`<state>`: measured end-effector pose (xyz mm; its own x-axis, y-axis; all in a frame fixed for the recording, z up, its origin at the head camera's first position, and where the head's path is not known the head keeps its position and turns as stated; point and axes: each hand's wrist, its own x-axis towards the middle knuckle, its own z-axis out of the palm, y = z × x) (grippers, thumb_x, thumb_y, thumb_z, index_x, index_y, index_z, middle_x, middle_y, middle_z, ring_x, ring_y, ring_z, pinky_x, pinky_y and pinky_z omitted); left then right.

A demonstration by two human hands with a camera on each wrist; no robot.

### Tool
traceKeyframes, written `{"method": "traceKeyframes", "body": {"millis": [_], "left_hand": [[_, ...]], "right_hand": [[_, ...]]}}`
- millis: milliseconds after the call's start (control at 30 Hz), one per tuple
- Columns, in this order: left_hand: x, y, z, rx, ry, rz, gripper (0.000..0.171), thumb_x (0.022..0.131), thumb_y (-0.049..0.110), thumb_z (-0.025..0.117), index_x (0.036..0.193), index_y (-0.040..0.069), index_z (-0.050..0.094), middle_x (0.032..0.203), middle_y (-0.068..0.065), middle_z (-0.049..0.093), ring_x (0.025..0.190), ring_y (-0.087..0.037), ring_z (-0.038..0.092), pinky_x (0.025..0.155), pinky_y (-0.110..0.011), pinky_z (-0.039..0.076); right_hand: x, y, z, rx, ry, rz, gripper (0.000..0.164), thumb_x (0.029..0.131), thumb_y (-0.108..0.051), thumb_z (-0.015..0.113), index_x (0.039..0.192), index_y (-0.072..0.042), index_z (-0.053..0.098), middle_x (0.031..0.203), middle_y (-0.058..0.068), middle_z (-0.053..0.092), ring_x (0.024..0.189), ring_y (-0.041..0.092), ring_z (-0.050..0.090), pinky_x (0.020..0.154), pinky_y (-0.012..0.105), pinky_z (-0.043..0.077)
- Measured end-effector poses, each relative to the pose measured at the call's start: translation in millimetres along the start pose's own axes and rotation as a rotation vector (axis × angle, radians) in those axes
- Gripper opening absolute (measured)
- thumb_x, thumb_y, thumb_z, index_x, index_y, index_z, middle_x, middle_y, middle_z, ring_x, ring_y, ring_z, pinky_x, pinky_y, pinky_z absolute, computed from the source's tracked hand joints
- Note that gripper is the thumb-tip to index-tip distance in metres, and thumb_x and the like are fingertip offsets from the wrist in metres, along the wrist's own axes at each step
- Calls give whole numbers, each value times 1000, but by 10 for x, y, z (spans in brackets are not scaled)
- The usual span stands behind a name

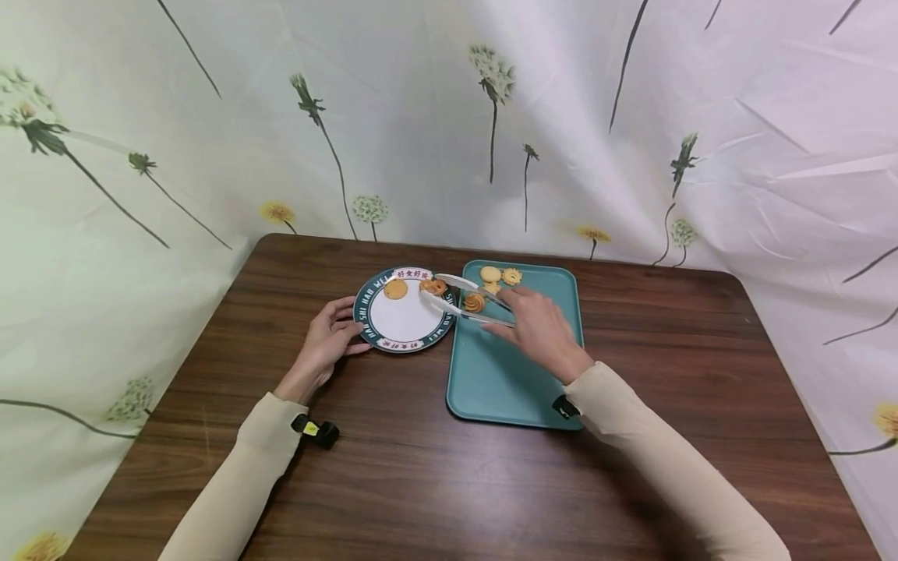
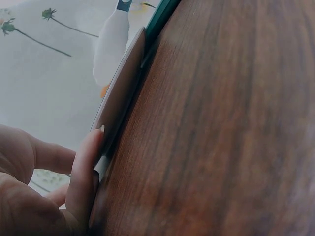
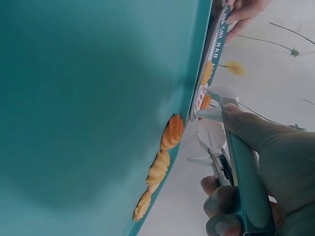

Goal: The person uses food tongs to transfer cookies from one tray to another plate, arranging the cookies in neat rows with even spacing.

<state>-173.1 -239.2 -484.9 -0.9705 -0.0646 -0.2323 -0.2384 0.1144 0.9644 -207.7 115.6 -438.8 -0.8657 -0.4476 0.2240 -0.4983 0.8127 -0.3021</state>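
My left hand (image 1: 328, 336) grips the left rim of a round white plate (image 1: 403, 321) with a dark green lettered border. In the left wrist view the plate (image 2: 120, 93) is edge-on, with fingers at its underside. A round flat cookie (image 1: 396, 289) and a brown twisted cookie (image 1: 438, 287) lie on the plate. My right hand (image 1: 540, 331) holds metal tongs (image 1: 459, 282), their white tips around or beside the twisted cookie; contact is unclear. Their green handle (image 3: 248, 182) sits in the palm in the right wrist view.
Right of the plate, nearly touching it, lies a teal tray (image 1: 498, 382). At its far end are several cookies, among them a swirled one (image 1: 474, 303), a round one (image 1: 490, 274) and a flower-shaped one (image 1: 512, 276). A flower-printed curtain (image 1: 421, 117) hangs behind the wooden table (image 1: 393, 467).
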Motion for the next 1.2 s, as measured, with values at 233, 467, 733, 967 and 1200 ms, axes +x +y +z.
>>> {"method": "traceKeyframes", "body": {"millis": [233, 467, 733, 967, 1200], "left_hand": [[0, 0, 14, -6, 7, -6, 60, 108, 2, 48, 163, 9, 27, 156, -25, 33, 109, -14, 58, 82, -24, 68], [-2, -4, 4, -6, -2, -3, 61, 108, 3, 49, 164, 9, 26, 157, -25, 31, 114, -17, 56, 84, -23, 68], [-5, -3, -9, -9, -1, -3, 60, 107, 2, 49, 163, 8, 26, 156, -25, 32, 112, -15, 57, 84, -24, 68], [8, -7, -4, -7, -2, -3, 60, 107, 2, 49, 163, 8, 27, 155, -24, 33, 110, -14, 57, 83, -24, 68], [-4, 2, -7, -12, -1, -5, 60, 107, 2, 49, 163, 9, 27, 156, -24, 33, 113, -16, 57, 83, -24, 68]], "right_hand": [[60, -44, 38, -15, -20, 12, 51, 93, -51, 75, 125, -11, 70, 102, 10, 72, 64, 18, 59, 46, 29, 50], [92, -74, 58, -18, -12, 6, 51, 92, -49, 77, 126, -12, 70, 108, 10, 72, 63, 21, 62, 45, 31, 53], [123, -112, 76, -37, -24, 14, 50, 93, -49, 76, 128, -14, 70, 110, 9, 71, 64, 22, 65, 44, 31, 53], [138, -126, 86, -61, -21, 0, 50, 92, -49, 77, 125, -13, 70, 108, 8, 71, 66, 23, 65, 45, 33, 54], [160, -149, 86, -98, -37, 4, 52, 92, -50, 77, 128, -13, 69, 111, 8, 70, 70, 24, 67, 49, 36, 58]]}}
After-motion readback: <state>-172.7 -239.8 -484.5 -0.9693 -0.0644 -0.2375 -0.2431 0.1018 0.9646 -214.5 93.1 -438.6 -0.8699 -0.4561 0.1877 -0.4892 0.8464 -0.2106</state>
